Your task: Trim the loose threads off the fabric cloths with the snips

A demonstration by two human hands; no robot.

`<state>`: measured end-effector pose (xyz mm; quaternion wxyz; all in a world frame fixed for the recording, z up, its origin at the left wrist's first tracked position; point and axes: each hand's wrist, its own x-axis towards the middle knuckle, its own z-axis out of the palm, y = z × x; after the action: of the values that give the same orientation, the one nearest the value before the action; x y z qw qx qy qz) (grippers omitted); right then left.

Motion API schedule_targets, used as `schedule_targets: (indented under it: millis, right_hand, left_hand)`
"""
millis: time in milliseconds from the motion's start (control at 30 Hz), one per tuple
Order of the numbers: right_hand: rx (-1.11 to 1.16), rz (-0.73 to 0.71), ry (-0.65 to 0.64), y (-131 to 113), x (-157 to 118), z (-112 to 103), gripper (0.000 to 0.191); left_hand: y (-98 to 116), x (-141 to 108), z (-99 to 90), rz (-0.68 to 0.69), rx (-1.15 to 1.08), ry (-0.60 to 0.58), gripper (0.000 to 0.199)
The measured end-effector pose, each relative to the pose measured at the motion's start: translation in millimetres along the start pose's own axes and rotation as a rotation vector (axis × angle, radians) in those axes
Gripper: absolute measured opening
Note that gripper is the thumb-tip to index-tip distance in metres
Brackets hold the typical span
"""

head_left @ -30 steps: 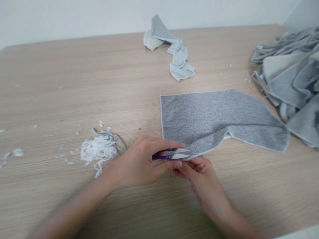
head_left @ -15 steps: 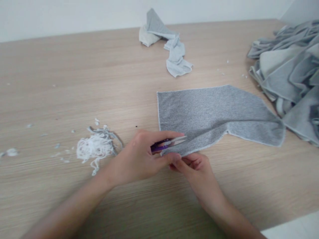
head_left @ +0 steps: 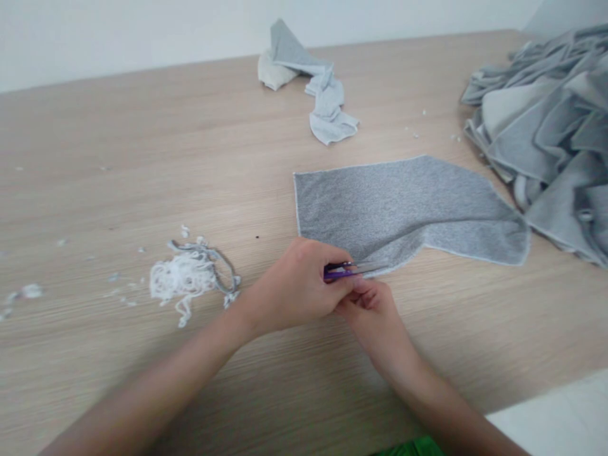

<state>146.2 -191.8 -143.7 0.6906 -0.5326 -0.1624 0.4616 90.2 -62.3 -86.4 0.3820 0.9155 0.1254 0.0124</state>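
A grey fabric piece [head_left: 370,202] with a pale stitched edge lies mostly flat on the wooden table, one fold running along its near side. My left hand [head_left: 304,282] is closed around purple-handled thread snips [head_left: 339,272], whose metal blades point right along the near edge of the cloth. My right hand [head_left: 373,310] pinches the cloth's near edge just below the blades. The fingers of both hands meet there, hiding the pinched part. Whether the blades are touching the fabric I cannot tell.
Left of my forearm lies a tangle of white thread trimmings [head_left: 183,275] with a grey strip. A big heap of grey fabric pieces [head_left: 551,126] fills the right side. Crumpled grey pieces [head_left: 327,104] lie at the back, and lint bits [head_left: 31,291] dot the table [head_left: 142,158].
My left hand has moved right with the snips, and the blades are now closer to the cloth's near edge and look more closed. The view has shifted slightly.
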Motion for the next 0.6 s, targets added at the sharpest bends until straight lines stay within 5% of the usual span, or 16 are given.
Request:
schedule_targets:
  millis: [300,500,600]
  right_hand:
    - [-0.003,0.054,0.022,4.9,1.5,-2.1,0.014]
    - [0.015,0.176,0.114,2.5,1.8,-1.6,0.019]
    - [0.05,0.217,0.138,2.4,0.7,-3.6,0.023]
  left_hand:
    - [1.2,1.2,-6.1,-0.193,-0.277,0.057,0.015]
    - [-21.4,-38.0,-56.3,-0.297,-0.227,0.39,0.023]
    - [-38.8,-72.3,-81.1,-0.396,-0.07,0.432,0.03]
